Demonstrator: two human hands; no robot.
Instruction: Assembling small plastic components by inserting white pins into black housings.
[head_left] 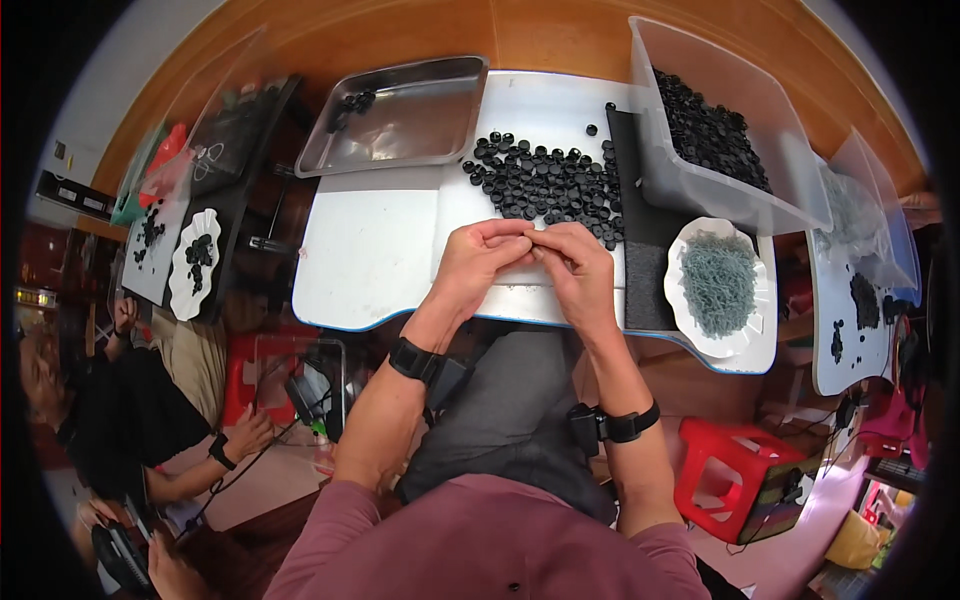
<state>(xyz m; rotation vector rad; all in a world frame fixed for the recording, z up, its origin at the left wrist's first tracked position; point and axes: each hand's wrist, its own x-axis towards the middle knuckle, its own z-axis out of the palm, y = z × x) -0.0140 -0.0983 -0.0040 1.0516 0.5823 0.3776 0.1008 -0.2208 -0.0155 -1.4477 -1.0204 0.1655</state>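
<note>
Fingertips meeting, my left hand [474, 266] and my right hand [578, 270] are together above the near edge of the white table [360, 255]. Both are closed in a pinch. Whatever sits between the fingers is too small and too covered to make out. Just beyond them spreads a heap of small round black caps [545, 182], some with the hollow side up. To the right of my right hand, a white scalloped plate [688, 326] holds a mound of tiny grey-green pieces [718, 284].
A clear plastic bin [790, 208] full of black pieces stands at the far right on a dark mat [646, 262]. A metal tray [425, 125] with several black pieces lies far left. Co-workers' arms [185, 483] show at left. A red stool [712, 480] stands lower right.
</note>
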